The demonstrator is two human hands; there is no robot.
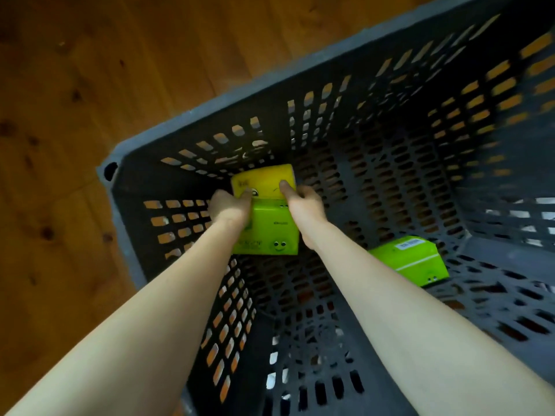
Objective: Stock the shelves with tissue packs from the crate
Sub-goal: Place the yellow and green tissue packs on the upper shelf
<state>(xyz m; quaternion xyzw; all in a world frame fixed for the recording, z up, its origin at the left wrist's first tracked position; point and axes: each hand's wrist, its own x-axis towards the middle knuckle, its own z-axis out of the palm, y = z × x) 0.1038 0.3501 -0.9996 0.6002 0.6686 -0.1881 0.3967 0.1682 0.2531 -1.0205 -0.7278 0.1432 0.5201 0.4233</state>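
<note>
— Where are our hands working right now?
— We are reaching both arms down into the dark grey crate (504, 250), which is standing on the wooden floor (90, 85). Our hands are meeting at its far left corner.
— What is our left hand (229, 205) doing?
— It is clamping the left edge of the yellow tissue pack (264, 178), with its thumb pressing on the pack's lower left corner.
— And our right hand (303, 205)?
— It is gripping the same pack from the right, one digit lying across the yellow face and the other fingers curling round the side.
— Is anything sitting between our wrists?
— A green tissue pack (268, 229) is lying there, butting against the yellow one and touching both hands. We cannot tell whether we are lifting it too.
— Are we seeing any other packs?
— A second green pack (411, 261) is lying tilted on the crate's bottom, well to the right of our right forearm, with nothing touching it.
</note>
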